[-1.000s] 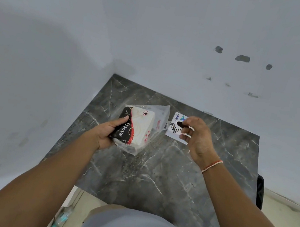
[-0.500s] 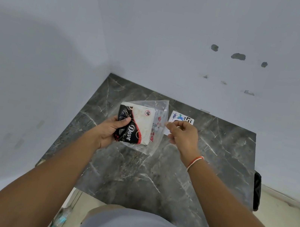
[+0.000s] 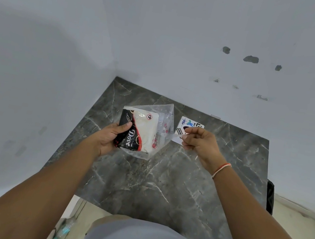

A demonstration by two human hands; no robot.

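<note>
A black, white and red "Dove" pack (image 3: 139, 135) sits inside a clear plastic bag (image 3: 166, 118), held a little above the dark marble table (image 3: 162, 186). My left hand (image 3: 108, 138) grips the pack's left side, thumb on the black label. My right hand (image 3: 200, 144) is just right of the bag with its fingers curled, pinching a thin pale strip (image 3: 177, 136) at the fingertips. A small white printed card (image 3: 192, 123) lies on the table, partly hidden behind my right fingers.
Pale walls close off the table on the left and at the back. A black object (image 3: 270, 197) hangs off the table's right edge. A plastic bottle (image 3: 65, 228) lies on the tiled floor below the table's front left corner.
My right hand went from the card to the bag's right edge, then drew back to the right with the strip pinched. My left hand has tilted the pack more upright.
</note>
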